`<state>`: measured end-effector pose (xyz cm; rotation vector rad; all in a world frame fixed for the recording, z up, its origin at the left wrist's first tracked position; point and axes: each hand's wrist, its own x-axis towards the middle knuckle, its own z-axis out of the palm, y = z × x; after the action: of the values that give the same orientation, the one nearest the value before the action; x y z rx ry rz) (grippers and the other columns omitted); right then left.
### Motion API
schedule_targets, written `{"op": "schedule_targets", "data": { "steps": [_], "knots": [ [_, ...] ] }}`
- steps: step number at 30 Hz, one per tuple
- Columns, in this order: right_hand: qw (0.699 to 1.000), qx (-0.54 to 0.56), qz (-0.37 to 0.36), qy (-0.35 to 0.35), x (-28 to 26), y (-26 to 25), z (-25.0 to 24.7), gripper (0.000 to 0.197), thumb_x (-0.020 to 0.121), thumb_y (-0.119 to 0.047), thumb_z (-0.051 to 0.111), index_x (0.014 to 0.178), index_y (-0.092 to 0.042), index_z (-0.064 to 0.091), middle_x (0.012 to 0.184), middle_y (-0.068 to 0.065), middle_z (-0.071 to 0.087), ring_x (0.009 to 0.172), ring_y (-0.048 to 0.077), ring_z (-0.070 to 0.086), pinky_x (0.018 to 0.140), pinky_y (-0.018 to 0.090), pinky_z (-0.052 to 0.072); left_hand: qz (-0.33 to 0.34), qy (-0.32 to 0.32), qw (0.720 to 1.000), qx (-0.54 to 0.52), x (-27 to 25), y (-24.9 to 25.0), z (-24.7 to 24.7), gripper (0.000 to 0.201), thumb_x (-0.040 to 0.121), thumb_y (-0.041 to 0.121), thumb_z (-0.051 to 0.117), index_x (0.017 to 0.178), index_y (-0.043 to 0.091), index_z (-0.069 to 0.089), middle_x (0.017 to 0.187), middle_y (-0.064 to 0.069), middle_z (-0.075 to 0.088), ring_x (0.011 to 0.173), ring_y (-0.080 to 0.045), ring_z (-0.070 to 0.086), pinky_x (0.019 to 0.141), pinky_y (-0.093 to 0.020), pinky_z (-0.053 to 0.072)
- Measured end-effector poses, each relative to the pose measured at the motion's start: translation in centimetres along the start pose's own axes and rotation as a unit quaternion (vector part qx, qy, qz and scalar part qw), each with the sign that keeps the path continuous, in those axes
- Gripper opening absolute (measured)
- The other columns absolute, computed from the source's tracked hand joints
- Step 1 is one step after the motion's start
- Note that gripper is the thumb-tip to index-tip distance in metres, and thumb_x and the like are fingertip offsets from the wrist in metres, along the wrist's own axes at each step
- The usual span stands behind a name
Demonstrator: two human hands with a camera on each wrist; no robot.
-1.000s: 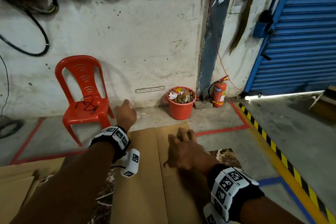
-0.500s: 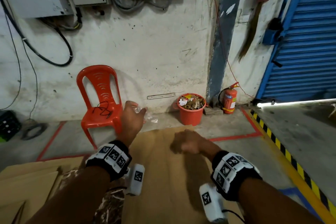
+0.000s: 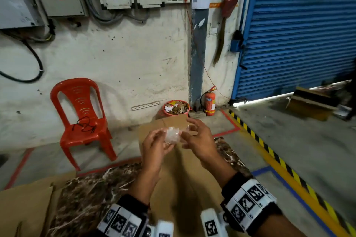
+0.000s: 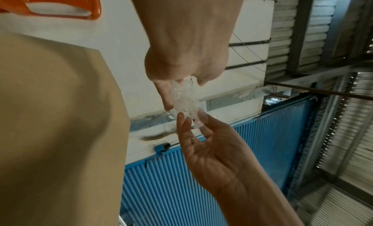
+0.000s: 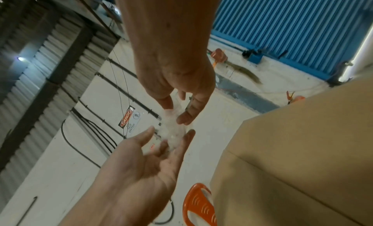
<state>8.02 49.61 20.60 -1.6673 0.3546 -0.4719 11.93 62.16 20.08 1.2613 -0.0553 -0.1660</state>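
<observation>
A crumpled wad of clear plastic [image 3: 172, 136] is held in the air between both hands, above a brown cardboard sheet [image 3: 185, 175]. My left hand [image 3: 163, 140] pinches its left side with thumb and fingertips. My right hand [image 3: 185, 134] grips its right side, fingers curled over the top. In the left wrist view the left hand [image 4: 181, 92] comes down from the top onto the plastic [image 4: 186, 101], and the right hand [image 4: 191, 119] meets it from below. In the right wrist view the right hand [image 5: 175, 112] and left hand [image 5: 170, 138] close on the plastic [image 5: 171, 127] from opposite ends.
A red plastic chair [image 3: 82, 117] stands at the left against the wall. A red bucket of scraps [image 3: 176, 108] and a fire extinguisher [image 3: 210, 104] sit by the wall ahead. A blue roller shutter [image 3: 298, 31] fills the right, with a cardboard box [image 3: 310, 106] below it. A yellow-black floor stripe [image 3: 269, 152] runs along the right.
The left hand came back from near the chair with the clear plastic. The right hand lifted off the cardboard and took hold of the plastic too. The head view tilted up.
</observation>
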Motion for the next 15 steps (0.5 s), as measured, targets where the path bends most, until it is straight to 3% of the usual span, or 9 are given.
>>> {"op": "schedule_targets", "data": {
  "steps": [3, 6, 10, 13, 15],
  "knots": [
    [0.997, -0.077, -0.009, 0.004, -4.1, -0.7, -2.0, 0.057, 0.083, -0.017, 0.076, 0.135, -0.027, 0.052, 0.118, 0.000, 0.060, 0.095, 0.022, 0.067, 0.076, 0.039, 0.057, -0.048, -0.063, 0.997, -0.008, -4.3, 0.2, -1.0, 0.019, 0.095, -0.001, 0.050, 0.107, 0.006, 0.063, 0.110, -0.019, 0.069, 0.102, -0.035, 0.067, 0.084, -0.040, 0.057],
    [0.994, -0.106, -0.015, -0.032, -8.1, -0.9, -4.5, 0.065, 0.081, -0.022, 0.078, 0.139, -0.030, 0.050, 0.120, -0.006, 0.058, 0.104, 0.014, 0.063, 0.085, 0.037, 0.057, -0.075, -0.140, 0.987, 0.021, -8.1, 0.2, -0.9, 0.029, 0.093, -0.003, 0.053, 0.121, 0.004, 0.060, 0.109, -0.017, 0.070, 0.100, -0.034, 0.067, 0.080, -0.037, 0.056],
    [0.984, -0.173, -0.035, -0.020, -13.5, -0.3, -8.1, 0.040, 0.083, -0.020, 0.076, 0.122, -0.023, 0.067, 0.112, -0.014, 0.066, 0.088, 0.000, 0.063, 0.071, 0.023, 0.051, -0.075, -0.188, 0.978, 0.041, -12.1, 0.1, 0.8, 0.043, 0.087, -0.007, 0.063, 0.124, 0.013, 0.051, 0.097, -0.012, 0.072, 0.091, -0.027, 0.067, 0.082, -0.041, 0.054],
    [0.985, -0.167, -0.018, 0.038, -18.0, 0.5, -10.8, 0.030, 0.078, -0.015, 0.075, 0.105, -0.027, 0.069, 0.103, -0.012, 0.071, 0.088, 0.001, 0.066, 0.075, 0.019, 0.053, -0.063, -0.259, 0.962, 0.064, -14.8, -0.3, 3.0, 0.029, 0.087, -0.006, 0.062, 0.113, 0.007, 0.060, 0.096, -0.008, 0.075, 0.092, -0.021, 0.071, 0.079, -0.030, 0.055],
    [0.984, -0.147, -0.007, 0.102, -21.1, 0.9, -12.9, 0.029, 0.070, -0.029, 0.075, 0.098, -0.028, 0.067, 0.093, -0.012, 0.072, 0.083, 0.002, 0.067, 0.072, 0.022, 0.055, -0.052, -0.316, 0.944, 0.083, -17.3, -1.4, 4.9, 0.020, 0.086, -0.004, 0.065, 0.102, 0.009, 0.068, 0.097, -0.007, 0.075, 0.093, -0.021, 0.071, 0.078, -0.024, 0.054]
  ]
}}
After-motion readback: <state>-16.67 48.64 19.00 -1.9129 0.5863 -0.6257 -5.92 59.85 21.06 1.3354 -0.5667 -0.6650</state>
